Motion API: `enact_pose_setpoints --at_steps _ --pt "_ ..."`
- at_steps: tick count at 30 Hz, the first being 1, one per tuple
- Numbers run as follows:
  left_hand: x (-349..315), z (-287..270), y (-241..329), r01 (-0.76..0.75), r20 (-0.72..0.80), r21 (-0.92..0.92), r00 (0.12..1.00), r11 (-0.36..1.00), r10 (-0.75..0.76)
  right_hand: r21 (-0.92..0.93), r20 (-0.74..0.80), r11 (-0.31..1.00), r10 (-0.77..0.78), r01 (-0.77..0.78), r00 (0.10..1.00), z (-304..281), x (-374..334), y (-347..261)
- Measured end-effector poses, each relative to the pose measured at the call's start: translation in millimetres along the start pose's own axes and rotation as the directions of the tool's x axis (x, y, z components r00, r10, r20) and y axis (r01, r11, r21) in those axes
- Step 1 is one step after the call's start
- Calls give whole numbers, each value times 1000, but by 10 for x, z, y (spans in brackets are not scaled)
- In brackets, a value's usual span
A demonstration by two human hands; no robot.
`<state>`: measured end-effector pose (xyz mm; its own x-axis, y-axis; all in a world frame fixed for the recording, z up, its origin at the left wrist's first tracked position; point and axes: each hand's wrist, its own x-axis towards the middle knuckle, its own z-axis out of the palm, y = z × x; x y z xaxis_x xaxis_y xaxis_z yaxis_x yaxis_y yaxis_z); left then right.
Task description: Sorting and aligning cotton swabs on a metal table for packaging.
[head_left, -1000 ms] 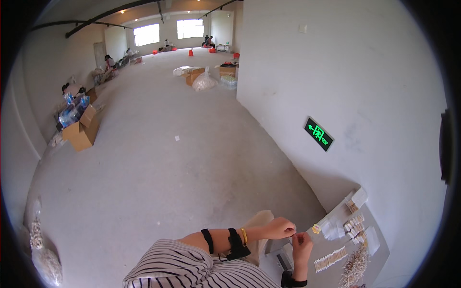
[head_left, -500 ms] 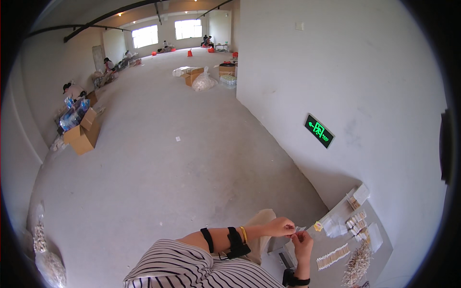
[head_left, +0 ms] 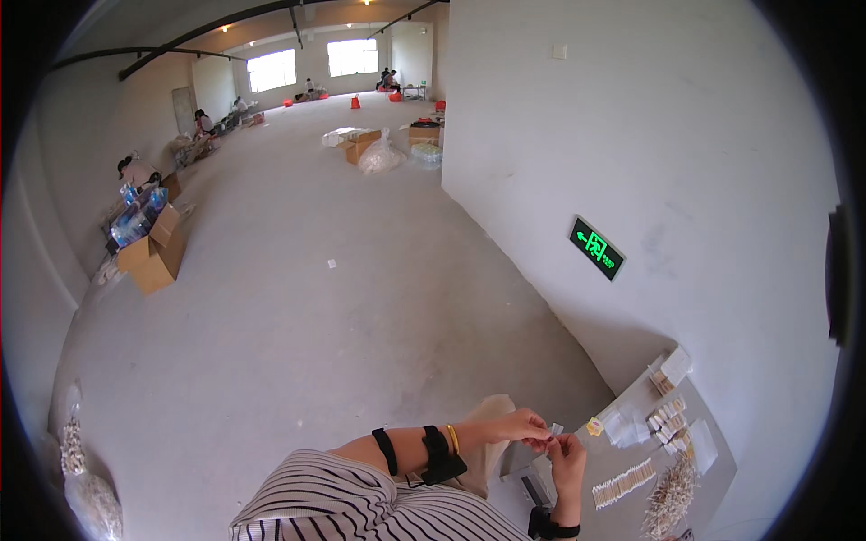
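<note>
My left hand (head_left: 526,426) and my right hand (head_left: 566,453) meet fingertip to fingertip at the near edge of a grey table (head_left: 642,462). Both are closed in a pinch on a small clear plastic bag (head_left: 557,429), whose upper part sticks out above the fingers. To their right a row of cotton swabs (head_left: 624,483) lies side by side, with a loose heap of swabs (head_left: 670,496) beyond it. More clear plastic bags (head_left: 626,426) lie flat behind the hands, beside a small yellow item (head_left: 594,426).
Several small packs of swabs (head_left: 668,424) and a white box (head_left: 675,365) stand toward the wall. A grey box-like device (head_left: 534,487) sits below my hands. Open carton (head_left: 153,260) and filled plastic bag (head_left: 95,505) are at left; people sit working farther off.
My hands have shifted very slightly, and the clear plastic bag between them now stands more upright. The whole view has moved a little.
</note>
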<state>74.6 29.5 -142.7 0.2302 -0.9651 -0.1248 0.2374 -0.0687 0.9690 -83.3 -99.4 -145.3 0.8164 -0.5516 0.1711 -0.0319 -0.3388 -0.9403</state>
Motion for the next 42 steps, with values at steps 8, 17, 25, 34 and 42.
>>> enact_pose_setpoints --at_steps 8,17,25,34,42 --pt "-22 3 60 -6 18 30 1000 1000 5 -53 29 997 -58 60 998 30 5 -195" --pt "-11 41 26 -5 31 -66 1000 998 7 -85 2 993 -83 83 997 24 -31 -260" --pt "-19 -8 -54 29 92 -124 996 992 -18 9 -31 1000 12 -11 999 11 -48 -209" --pt "-19 -20 -177 40 129 -134 991 990 -22 65 -16 995 77 -75 997 -5 -98 -121" --pt "-27 17 -153 64 118 -140 992 988 -48 52 -23 997 50 -49 999 30 -126 -171"
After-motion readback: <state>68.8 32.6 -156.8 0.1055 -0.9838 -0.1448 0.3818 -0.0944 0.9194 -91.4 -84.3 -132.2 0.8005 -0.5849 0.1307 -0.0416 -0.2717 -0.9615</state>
